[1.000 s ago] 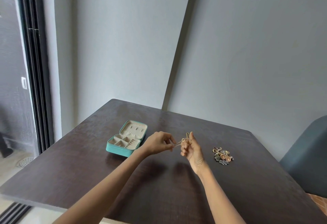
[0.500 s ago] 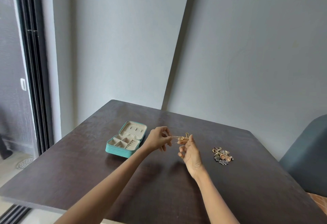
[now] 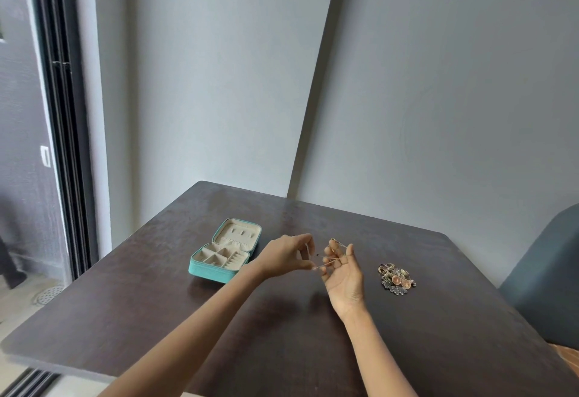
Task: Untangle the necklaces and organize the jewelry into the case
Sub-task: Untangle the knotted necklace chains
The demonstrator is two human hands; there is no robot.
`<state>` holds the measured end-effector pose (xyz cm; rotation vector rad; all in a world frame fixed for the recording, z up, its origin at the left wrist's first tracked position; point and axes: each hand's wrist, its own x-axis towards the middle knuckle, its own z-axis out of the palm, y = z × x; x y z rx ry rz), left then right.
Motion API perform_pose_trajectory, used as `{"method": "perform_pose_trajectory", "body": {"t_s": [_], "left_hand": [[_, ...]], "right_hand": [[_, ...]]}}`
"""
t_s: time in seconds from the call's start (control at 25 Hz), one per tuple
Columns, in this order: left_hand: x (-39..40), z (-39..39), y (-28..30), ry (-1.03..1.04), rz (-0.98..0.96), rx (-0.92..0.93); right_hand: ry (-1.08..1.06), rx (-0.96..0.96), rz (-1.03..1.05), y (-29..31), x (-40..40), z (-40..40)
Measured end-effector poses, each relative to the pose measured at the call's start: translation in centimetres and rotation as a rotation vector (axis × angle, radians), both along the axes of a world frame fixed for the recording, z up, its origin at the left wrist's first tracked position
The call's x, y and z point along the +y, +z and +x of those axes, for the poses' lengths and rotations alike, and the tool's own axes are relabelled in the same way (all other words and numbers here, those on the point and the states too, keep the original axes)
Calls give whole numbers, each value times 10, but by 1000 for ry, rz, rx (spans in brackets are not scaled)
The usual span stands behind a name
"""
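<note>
Pulling too hard risks tightening the knot, since the thin necklace chain is pinched taut between the left hand and right hand, held close together, the open case lying left of them.

jewelry pile pieces too small to distinguish; chair cut off
</note>
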<state>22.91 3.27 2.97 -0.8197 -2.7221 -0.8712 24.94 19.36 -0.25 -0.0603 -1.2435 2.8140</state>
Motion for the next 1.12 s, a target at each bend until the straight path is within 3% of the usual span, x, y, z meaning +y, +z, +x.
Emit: {"method": "perform_pose_trajectory", "body": {"t_s": [0.12,0.4,0.64,0.88,1.12], "left_hand": [[2,-2,-7,95,-65,50],[5,-9,-7,264,23,91],[0,-11,-8,190,105,-17],[-4,-6,-6,-84,650,-407],[-7,-5,1,-126,720,-450]], "right_hand": [[21,3,-116,7,3,-1],[66,46,-170,12,7,-4],[-10,11,-181,11,8,-4],[-59,-69,5,17,4,-7],[91,-18,309,15,0,-1]]}}
